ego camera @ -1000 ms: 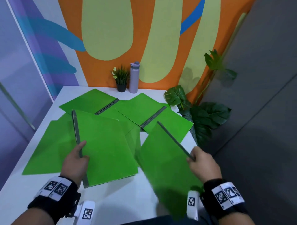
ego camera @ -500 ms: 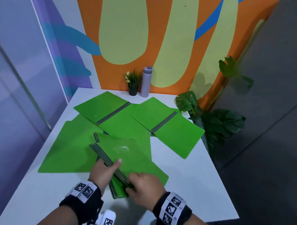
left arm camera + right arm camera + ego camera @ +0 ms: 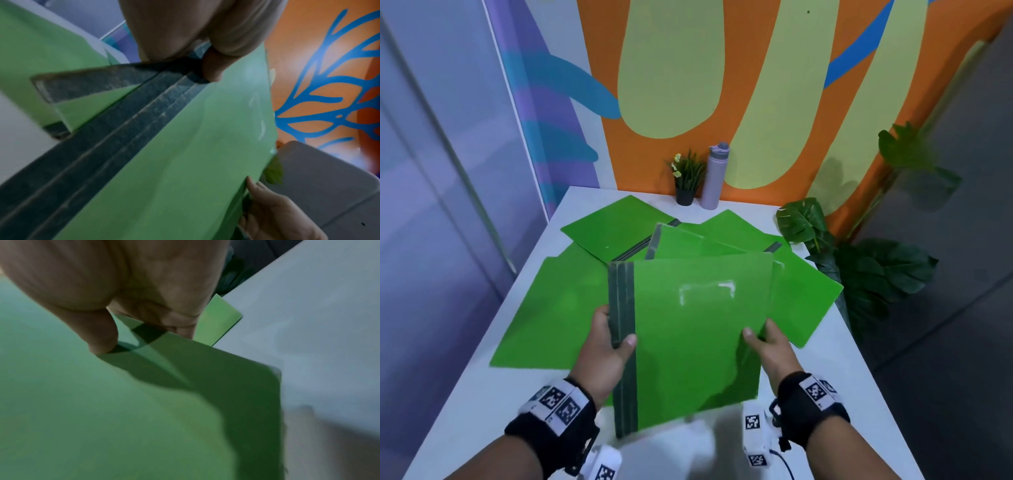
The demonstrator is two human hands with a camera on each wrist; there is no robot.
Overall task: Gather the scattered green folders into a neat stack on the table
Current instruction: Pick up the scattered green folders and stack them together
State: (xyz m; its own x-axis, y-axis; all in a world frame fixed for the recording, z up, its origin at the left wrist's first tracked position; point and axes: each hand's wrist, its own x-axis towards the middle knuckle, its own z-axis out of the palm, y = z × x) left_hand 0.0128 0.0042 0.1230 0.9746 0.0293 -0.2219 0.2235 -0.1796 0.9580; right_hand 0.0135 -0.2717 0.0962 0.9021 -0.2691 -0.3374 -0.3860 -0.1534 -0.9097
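I hold a bundle of green folders (image 3: pixel 698 329) with dark grey spines, raised above the white table (image 3: pixel 842 394). My left hand (image 3: pixel 604 344) grips the spines (image 3: pixel 115 129) at the bundle's left edge, thumb on top. My right hand (image 3: pixel 765 339) pinches the bundle's right edge (image 3: pixel 185 361), thumb on the cover. More green folders lie scattered and overlapping on the table: an open one at the left (image 3: pixel 544 308), one at the back left (image 3: pixel 616 229), one at the back right (image 3: pixel 736 228) and one at the right (image 3: pixel 808 301).
A small potted plant (image 3: pixel 686 178) and a lilac bottle (image 3: pixel 714 176) stand at the table's far edge by the painted wall. A large leafy plant (image 3: pixel 859 260) crowds the right side. A grey floor lies beyond the table's right edge.
The bundle has come up off the table and turned so its spines run along the left. My right hand has shifted from the spine to the right edge.
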